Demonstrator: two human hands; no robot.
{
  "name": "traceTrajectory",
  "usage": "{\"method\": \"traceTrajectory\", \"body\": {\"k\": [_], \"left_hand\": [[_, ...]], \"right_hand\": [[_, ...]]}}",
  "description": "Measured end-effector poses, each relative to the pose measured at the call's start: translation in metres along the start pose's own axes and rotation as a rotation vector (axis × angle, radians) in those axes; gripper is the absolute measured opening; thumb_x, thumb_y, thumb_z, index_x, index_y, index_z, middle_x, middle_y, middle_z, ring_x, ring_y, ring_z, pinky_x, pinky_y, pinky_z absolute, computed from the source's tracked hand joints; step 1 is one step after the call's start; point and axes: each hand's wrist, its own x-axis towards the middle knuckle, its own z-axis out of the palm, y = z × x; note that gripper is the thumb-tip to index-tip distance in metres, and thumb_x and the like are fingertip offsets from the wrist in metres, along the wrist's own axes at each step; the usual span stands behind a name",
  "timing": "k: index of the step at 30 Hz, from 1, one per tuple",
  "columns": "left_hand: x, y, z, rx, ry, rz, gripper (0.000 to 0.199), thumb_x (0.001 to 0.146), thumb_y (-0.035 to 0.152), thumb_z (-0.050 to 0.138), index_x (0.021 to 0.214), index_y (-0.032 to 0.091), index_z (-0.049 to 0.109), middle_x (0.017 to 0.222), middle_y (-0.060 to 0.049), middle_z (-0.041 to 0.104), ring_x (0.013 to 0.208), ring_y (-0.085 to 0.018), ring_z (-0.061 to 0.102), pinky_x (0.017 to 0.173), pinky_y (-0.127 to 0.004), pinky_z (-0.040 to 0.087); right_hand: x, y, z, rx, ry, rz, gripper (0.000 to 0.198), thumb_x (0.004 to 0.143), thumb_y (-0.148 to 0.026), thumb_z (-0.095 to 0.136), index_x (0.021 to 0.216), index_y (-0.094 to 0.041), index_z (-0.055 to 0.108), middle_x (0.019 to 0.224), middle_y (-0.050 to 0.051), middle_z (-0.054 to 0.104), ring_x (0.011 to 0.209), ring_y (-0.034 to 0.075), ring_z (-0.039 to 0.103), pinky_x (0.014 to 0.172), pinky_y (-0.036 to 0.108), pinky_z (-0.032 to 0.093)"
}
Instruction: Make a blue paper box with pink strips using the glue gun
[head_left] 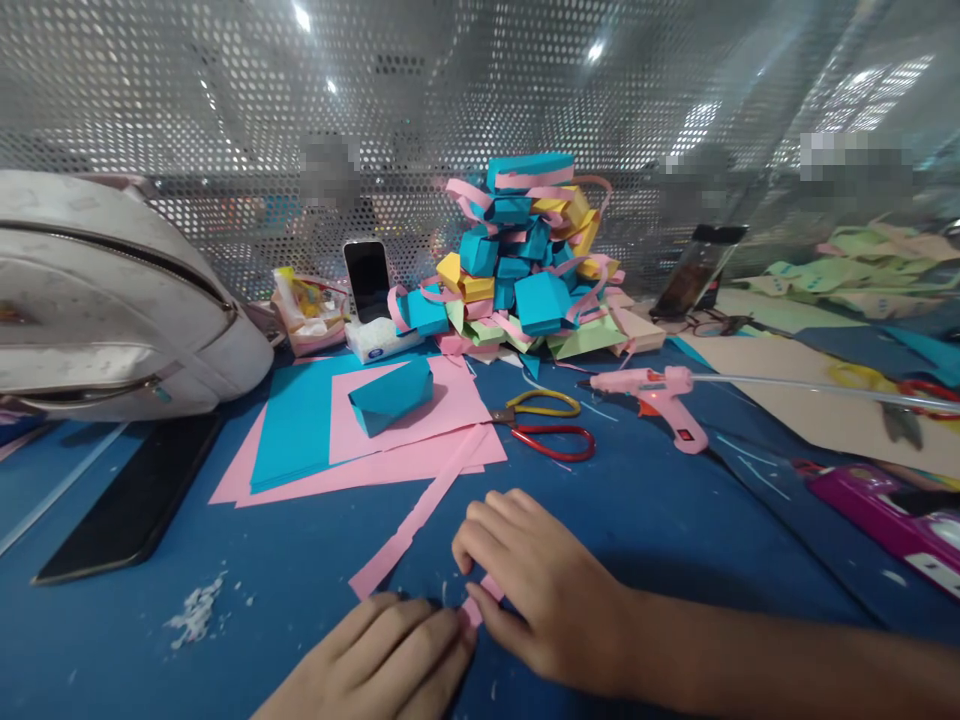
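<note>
Both hands are low in the head view, close together over a blue table. A small piece of pink paper strip [486,597] shows between them. My left hand [390,650] lies low with fingers curled, its tips against the strip's near end. The thumb and fingers of my right hand [536,590] close on the strip's other end. Most of that strip is hidden by the hands. Just beyond, a longer pink strip [416,512] lies slantwise, reaching the pink sheets [450,395]. Scissors [544,425] with yellow and red handles lie open past my right hand.
A folded blue paper piece [394,398] rests on blue sheets [289,425] and pink ones. Behind stands a pile of paper boxes [540,300]. Right are a pink glue gun [667,395] and a purple case [877,510]; left, a black phone [135,495] and white bag [127,300].
</note>
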Motion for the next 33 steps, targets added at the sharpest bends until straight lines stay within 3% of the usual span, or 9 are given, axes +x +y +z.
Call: {"method": "traceTrajectory", "body": {"k": [4,7,19,24,26,31,33], "left_hand": [[-0.008,0.003,0.016,-0.019,0.081,-0.030,0.043,0.109,0.024,0.026,0.125,0.021,0.066,0.128,0.006,0.067,0.110,-0.014,0.057,0.103,-0.024,0.040],[-0.014,0.005,0.022,-0.025,0.045,-0.019,0.042,0.109,0.025,0.027,0.130,0.021,0.063,0.134,0.005,0.064,0.114,-0.015,0.056,0.104,-0.026,0.042],[-0.014,0.006,0.012,-0.032,-0.059,-0.016,0.043,0.109,0.030,0.026,0.138,0.019,0.056,0.140,0.005,0.060,0.116,-0.018,0.055,0.104,-0.029,0.043],[-0.012,0.006,0.009,-0.076,-0.078,-0.041,0.043,0.108,0.033,0.029,0.140,0.018,0.054,0.136,0.001,0.063,0.115,-0.018,0.057,0.099,-0.029,0.047],[-0.010,0.006,0.006,-0.098,-0.058,-0.050,0.042,0.107,0.033,0.032,0.139,0.018,0.055,0.133,0.000,0.065,0.113,-0.018,0.058,0.098,-0.028,0.047],[0.001,0.007,-0.008,-0.092,-0.087,-0.036,0.038,0.105,0.027,0.038,0.136,0.017,0.058,0.130,0.000,0.067,0.111,-0.017,0.060,0.098,-0.026,0.048],[0.005,0.007,-0.013,-0.101,-0.063,-0.039,0.037,0.104,0.030,0.042,0.134,0.017,0.059,0.126,-0.001,0.069,0.109,-0.016,0.061,0.098,-0.025,0.048]], "right_hand": [[0.000,0.006,-0.001,0.002,0.008,0.029,0.009,0.084,-0.010,0.046,0.089,-0.017,0.048,0.088,0.002,0.050,0.079,0.019,0.037,0.072,0.035,0.025],[-0.001,0.010,-0.004,0.003,-0.009,0.021,0.014,0.082,-0.007,0.045,0.089,-0.018,0.048,0.088,0.002,0.050,0.079,0.019,0.036,0.072,0.035,0.025],[-0.004,0.018,-0.017,0.017,-0.120,0.017,0.023,0.081,-0.002,0.045,0.097,-0.018,0.048,0.095,0.003,0.052,0.083,0.019,0.038,0.075,0.036,0.028],[-0.006,0.019,-0.020,0.025,-0.096,0.054,0.026,0.080,0.000,0.047,0.097,-0.019,0.051,0.095,0.003,0.055,0.084,0.018,0.043,0.076,0.034,0.031],[-0.008,0.019,-0.021,0.026,-0.065,-0.002,0.026,0.081,0.000,0.048,0.098,-0.019,0.054,0.098,0.003,0.057,0.086,0.018,0.045,0.076,0.033,0.033],[-0.013,0.019,-0.020,-0.037,-0.024,-0.378,0.023,0.095,-0.006,0.046,0.107,-0.018,0.061,0.106,0.003,0.067,0.094,0.016,0.051,0.078,0.031,0.037],[-0.014,0.018,-0.020,-0.057,-0.013,-0.418,0.022,0.097,-0.008,0.045,0.107,-0.017,0.062,0.105,0.004,0.069,0.094,0.016,0.053,0.078,0.031,0.037]]}}
